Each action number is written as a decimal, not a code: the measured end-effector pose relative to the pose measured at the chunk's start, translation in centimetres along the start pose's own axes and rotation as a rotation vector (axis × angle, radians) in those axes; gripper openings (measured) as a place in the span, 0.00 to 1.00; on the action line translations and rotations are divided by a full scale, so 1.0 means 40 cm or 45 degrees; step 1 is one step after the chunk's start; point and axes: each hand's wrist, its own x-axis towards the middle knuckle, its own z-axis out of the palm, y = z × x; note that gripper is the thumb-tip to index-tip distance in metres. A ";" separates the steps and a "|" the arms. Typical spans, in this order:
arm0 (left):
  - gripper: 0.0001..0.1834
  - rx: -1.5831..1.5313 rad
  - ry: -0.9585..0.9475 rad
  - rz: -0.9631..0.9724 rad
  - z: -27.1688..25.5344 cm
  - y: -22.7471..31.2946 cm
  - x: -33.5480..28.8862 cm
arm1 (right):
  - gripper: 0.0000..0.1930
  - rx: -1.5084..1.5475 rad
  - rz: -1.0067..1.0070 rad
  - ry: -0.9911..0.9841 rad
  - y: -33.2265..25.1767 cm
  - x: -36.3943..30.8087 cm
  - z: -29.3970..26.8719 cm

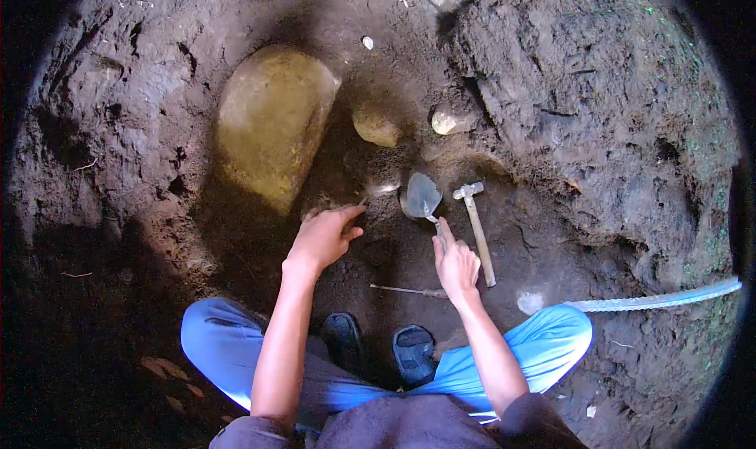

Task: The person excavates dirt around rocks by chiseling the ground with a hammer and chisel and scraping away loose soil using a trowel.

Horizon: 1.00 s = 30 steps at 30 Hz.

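My right hand point(458, 269) is closed round the handle of a small pointed trowel point(424, 194). Its grey blade points away from me, over the soil beside a small mound. To the left, my left hand point(321, 236) hovers low over the dirt, index finger and thumb apart, with nothing visible in it. A small pale stone or shard point(385, 189) lies just beyond its fingertips. Right of the trowel rests a hammer point(479, 232) with a wooden handle and metal head. A thin rod-like tool point(409, 291) lies on the ground between my hands and feet.
A large yellowish boulder point(272, 122) is set in the pit at the far left. Smaller stones, one brownish point(376, 127) and one pale point(450, 121), stick out farther back. Rough earth walls point(598, 110) rise around. A pale ribbed strip point(654, 298) runs rightward beside my knee.
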 end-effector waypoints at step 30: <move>0.24 -0.040 -0.032 -0.034 -0.016 0.014 -0.020 | 0.26 0.500 0.036 -0.032 0.004 -0.034 0.089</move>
